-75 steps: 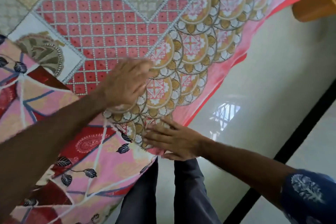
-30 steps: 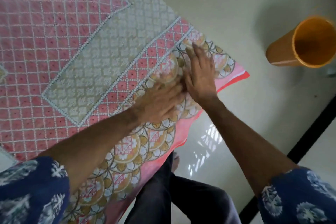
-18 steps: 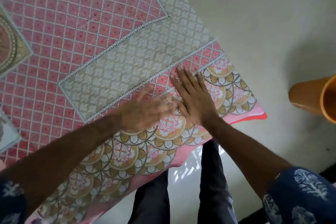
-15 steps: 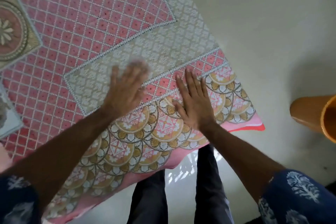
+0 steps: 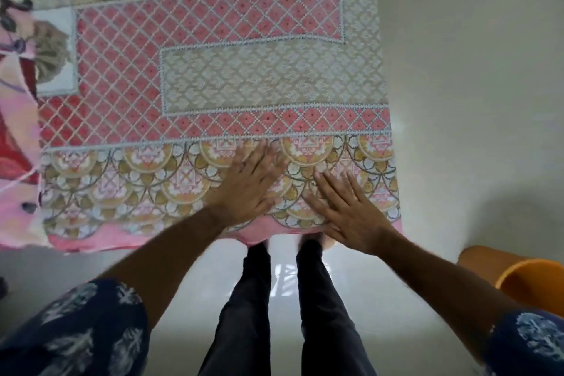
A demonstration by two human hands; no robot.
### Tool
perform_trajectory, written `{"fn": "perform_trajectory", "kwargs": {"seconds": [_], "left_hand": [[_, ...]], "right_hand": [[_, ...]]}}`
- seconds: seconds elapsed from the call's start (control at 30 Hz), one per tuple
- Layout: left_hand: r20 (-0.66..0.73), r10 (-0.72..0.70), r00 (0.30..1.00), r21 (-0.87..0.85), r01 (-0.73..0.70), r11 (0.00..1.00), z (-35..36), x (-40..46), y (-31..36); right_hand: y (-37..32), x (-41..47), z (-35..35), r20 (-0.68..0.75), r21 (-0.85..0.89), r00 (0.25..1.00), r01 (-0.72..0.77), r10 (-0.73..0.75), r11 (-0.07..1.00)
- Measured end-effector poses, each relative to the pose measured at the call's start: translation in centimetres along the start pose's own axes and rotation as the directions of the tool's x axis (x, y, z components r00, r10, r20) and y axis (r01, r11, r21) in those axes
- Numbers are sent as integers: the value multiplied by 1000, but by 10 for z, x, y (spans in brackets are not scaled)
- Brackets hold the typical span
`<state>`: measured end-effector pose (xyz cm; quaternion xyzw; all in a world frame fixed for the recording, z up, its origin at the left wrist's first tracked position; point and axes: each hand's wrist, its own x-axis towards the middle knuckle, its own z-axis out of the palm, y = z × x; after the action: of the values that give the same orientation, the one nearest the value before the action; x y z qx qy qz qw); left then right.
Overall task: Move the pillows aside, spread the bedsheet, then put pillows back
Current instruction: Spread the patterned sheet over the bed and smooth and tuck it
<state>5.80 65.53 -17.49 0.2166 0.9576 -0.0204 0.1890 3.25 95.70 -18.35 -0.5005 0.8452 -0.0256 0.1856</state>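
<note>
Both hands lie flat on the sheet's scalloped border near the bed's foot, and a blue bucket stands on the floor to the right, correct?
Not quite: in the head view the bucket is orange. Left hand and right hand do lie flat on the bedsheet.

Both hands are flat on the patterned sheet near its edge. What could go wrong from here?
1. The left hand and right hand press flat on the pink patterned bedsheet near its hanging hem; a push outward may drag that edge off.
2. The orange plastic bin stands close on the person's right; a sideways step may knock it.
</note>
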Motion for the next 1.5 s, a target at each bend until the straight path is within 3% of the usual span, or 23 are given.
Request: {"fn": "perform_trajectory", "kwargs": {"seconds": [0.13, 0.3, 0.37, 0.47, 0.63, 0.8, 1.1, 1.33, 1.5], "left_hand": [[51, 87, 995, 10, -88, 996, 6, -40, 28], [173, 158, 972, -39, -154, 987, -4, -84, 46], [248, 132, 960, -79, -116, 990, -22, -95, 53], [402, -42, 915, -148, 110, 983, -61, -113, 63], [177, -327, 928, -133, 352, 927, -143, -143, 64], [-14, -469, 883, -126, 464, 877, -212, -167, 63], [-147, -455, 878, -74, 449, 891, -314, -168, 60], [-258, -390, 884, -26, 397, 917, -365, -109, 64], [-251, -404, 880, -38, 408, 912, -365, -100, 54]], "right_hand": [[4, -4, -13, 74, -71, 980, 191, -186, 979], [-6, 9, -47, 262, -48, 922, 307, -284, 951], [-17, 11, -68, 380, -12, 872, 340, -311, 940], [-40, 5, -103, 434, -31, 861, 308, -265, 951], [-71, -7, -177, 267, -76, 962, 81, -58, 994], [-89, -14, -264, 82, -107, 994, -60, 68, 993], [-73, -35, -370, -193, -118, 966, -200, 175, 973], [-13, -51, -404, -231, -117, 938, -289, 257, 950], [-4, -45, -395, -205, -122, 947, -277, 249, 953]]}}
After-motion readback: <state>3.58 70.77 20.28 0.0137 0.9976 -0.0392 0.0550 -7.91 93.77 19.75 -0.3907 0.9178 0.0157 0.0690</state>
